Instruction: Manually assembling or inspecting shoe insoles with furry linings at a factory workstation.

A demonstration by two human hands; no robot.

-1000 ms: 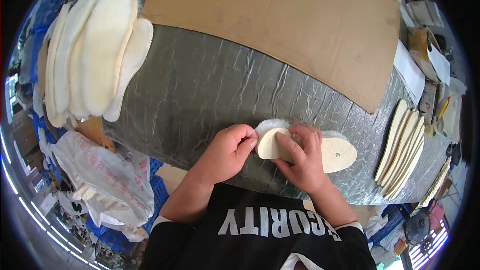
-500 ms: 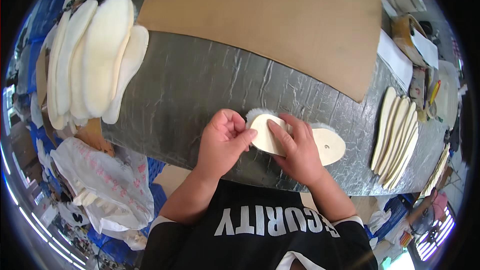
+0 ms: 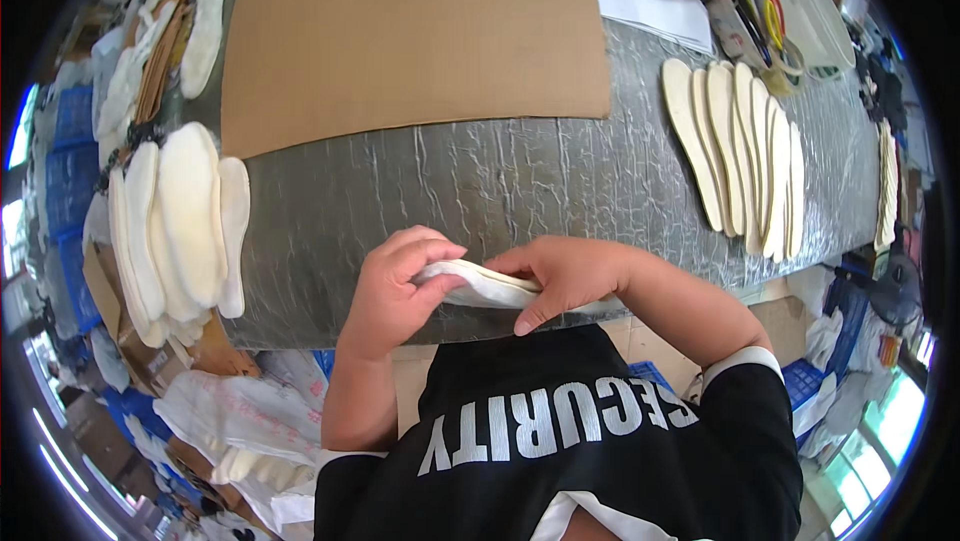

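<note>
Over the near edge of the table, both hands hold a cream insole (image 3: 492,289) on its side, with its fluffy white face turned toward me. Two layers show along its upper edge; I cannot tell whether these are one insole or two laid together. My left hand (image 3: 392,291) grips the left end between thumb and curled fingers. Around the middle, my right hand (image 3: 570,276) is closed, its thumb on the near face and its fingers behind. Part of the insole's right end is hidden by that hand.
A big cardboard sheet (image 3: 420,31) covers the far table (image 3: 470,186). Insoles are piled at the left (image 3: 188,221) and fanned in a row at the right (image 3: 735,156). Behind the row are white paper (image 3: 655,11), scissors (image 3: 775,21) and a clear tub (image 3: 825,26). A plastic bag (image 3: 245,411) is at lower left.
The insole has been turned from lying flat, sole side up, to standing on edge. My left hand has closed on its end. The view has swung to the right.
</note>
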